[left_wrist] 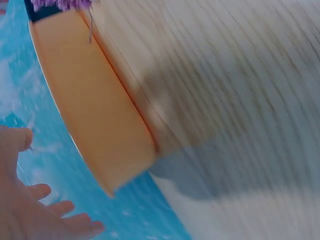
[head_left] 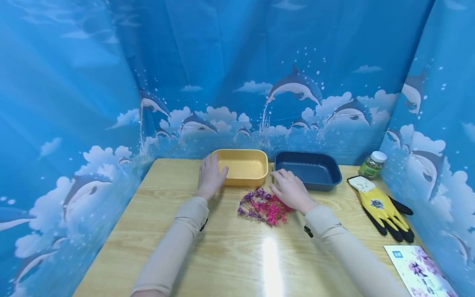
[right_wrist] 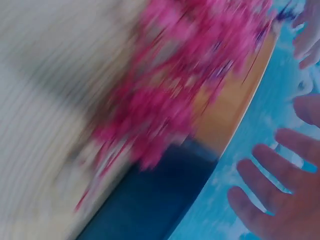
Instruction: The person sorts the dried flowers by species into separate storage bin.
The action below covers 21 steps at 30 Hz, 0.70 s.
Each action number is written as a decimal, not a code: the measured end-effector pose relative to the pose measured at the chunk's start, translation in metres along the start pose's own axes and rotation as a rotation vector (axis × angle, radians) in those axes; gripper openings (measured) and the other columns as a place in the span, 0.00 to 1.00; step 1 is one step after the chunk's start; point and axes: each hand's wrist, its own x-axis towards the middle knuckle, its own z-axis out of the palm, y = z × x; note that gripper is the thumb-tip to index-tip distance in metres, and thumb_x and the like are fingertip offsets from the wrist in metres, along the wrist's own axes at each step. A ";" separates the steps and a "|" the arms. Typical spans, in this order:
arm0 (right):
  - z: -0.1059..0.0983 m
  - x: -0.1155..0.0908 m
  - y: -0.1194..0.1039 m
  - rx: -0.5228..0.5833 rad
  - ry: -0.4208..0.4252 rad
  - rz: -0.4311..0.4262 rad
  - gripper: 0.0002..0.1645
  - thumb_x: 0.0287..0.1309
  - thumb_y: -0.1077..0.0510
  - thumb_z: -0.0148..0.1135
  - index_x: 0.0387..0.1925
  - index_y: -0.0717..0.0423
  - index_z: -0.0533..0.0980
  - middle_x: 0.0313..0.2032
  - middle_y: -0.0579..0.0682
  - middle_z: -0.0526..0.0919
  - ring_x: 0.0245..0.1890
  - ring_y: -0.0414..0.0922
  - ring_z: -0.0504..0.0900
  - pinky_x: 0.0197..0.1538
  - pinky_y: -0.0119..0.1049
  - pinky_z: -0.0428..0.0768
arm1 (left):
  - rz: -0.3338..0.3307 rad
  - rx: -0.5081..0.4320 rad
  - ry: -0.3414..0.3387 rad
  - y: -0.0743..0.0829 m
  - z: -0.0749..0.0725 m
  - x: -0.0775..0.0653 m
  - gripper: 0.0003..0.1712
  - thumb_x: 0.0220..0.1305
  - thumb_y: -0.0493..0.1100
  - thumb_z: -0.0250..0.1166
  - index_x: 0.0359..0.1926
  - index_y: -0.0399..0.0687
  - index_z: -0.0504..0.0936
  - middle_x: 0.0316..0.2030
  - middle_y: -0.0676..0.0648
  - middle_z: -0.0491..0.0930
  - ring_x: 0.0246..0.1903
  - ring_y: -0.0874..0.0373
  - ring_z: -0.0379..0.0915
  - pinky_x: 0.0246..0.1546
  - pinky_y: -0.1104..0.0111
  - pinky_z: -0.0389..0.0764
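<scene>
My left hand (head_left: 210,177) is at the left end of a yellow rectangular tub (head_left: 245,182), fingers spread and nothing in them. In the left wrist view that hand (left_wrist: 45,200) appears beside the tub's wall (left_wrist: 95,95), its fingers apart. My right hand (head_left: 291,190) hovers near the front left corner of a navy blue tub (head_left: 323,185), fingers relaxed and holding nothing. Just below and left of it lies a loose bunch of dried flowers, pink sprigs (head_left: 276,212) on the right and purple sprigs (head_left: 246,206) on the left. The right wrist view is blurred, with the pink sprigs (right_wrist: 165,110) large in it.
At the right stands a jar with a white lid (head_left: 372,166). In front of it lie yellow and black work gloves (head_left: 380,206) and a printed floral booklet (head_left: 419,268). A blue dolphin-patterned curtain (head_left: 230,74) surrounds the wooden table (head_left: 222,255).
</scene>
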 end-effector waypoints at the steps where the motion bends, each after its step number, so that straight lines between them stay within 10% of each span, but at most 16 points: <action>1: 0.002 0.002 -0.007 0.003 -0.008 -0.023 0.26 0.74 0.49 0.61 0.66 0.55 0.77 0.60 0.58 0.83 0.57 0.57 0.82 0.59 0.58 0.85 | -0.031 -0.034 0.010 -0.005 -0.003 0.001 0.42 0.76 0.54 0.60 0.81 0.44 0.56 0.80 0.34 0.54 0.80 0.34 0.50 0.81 0.39 0.59; 13: 0.022 0.014 -0.055 0.015 -0.125 -0.117 0.21 0.69 0.47 0.68 0.57 0.52 0.83 0.50 0.53 0.88 0.46 0.51 0.87 0.46 0.50 0.88 | -0.274 -0.423 -0.076 -0.036 -0.007 0.002 0.43 0.77 0.47 0.56 0.83 0.38 0.50 0.80 0.31 0.57 0.79 0.34 0.56 0.81 0.43 0.62; 21: 0.039 0.003 -0.082 -0.196 -0.075 -0.363 0.19 0.61 0.40 0.74 0.45 0.47 0.84 0.41 0.47 0.84 0.42 0.48 0.78 0.44 0.45 0.78 | -0.292 -0.487 -0.056 -0.041 -0.005 0.004 0.39 0.73 0.39 0.55 0.80 0.34 0.56 0.74 0.29 0.67 0.74 0.34 0.65 0.78 0.46 0.70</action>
